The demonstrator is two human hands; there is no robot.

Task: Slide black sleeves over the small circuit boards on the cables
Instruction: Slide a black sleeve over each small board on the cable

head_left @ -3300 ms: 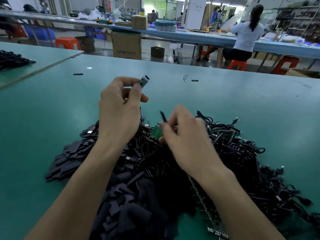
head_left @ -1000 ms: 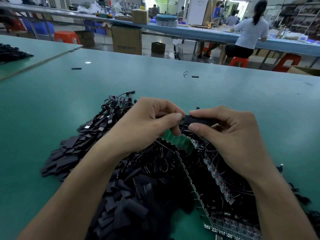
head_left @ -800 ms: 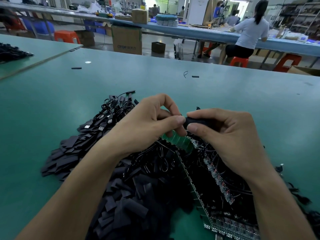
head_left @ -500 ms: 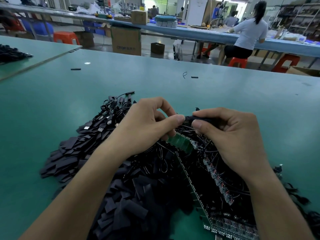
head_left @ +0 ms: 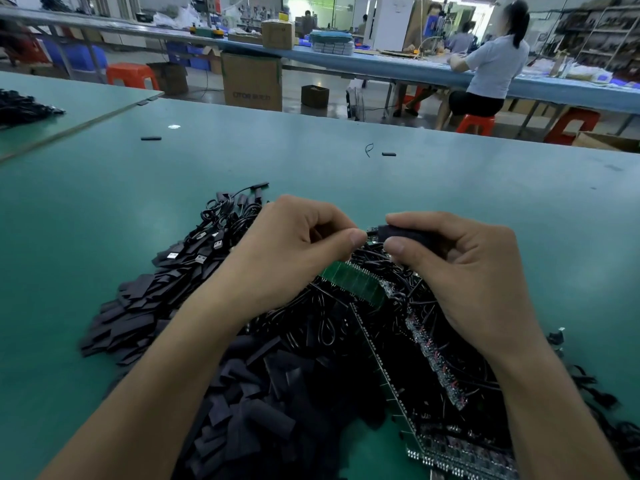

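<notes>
My right hand (head_left: 464, 275) pinches a black sleeve (head_left: 401, 234) between thumb and forefinger. My left hand (head_left: 294, 251) pinches the end of a small circuit board (head_left: 372, 233), whose green edge shows just left of the sleeve's mouth. Both hands hover above a heap of black cables (head_left: 346, 327). Loose black sleeves (head_left: 249, 410) lie piled at the front left. Green circuit board strips (head_left: 356, 282) lie in the heap under my hands.
Cables with USB plugs (head_left: 207, 251) lie at the left of the heap on the green table (head_left: 104, 202). Two stray black sleeves (head_left: 151, 138) rest farther back. Another cable pile (head_left: 20, 107) sits on the neighbouring table. A person (head_left: 491, 71) sits at a far bench.
My hands came together from apart: the left brought its small board down to the sleeve in the right. Over the last second the sleeve has stayed at the board's end with little movement.
</notes>
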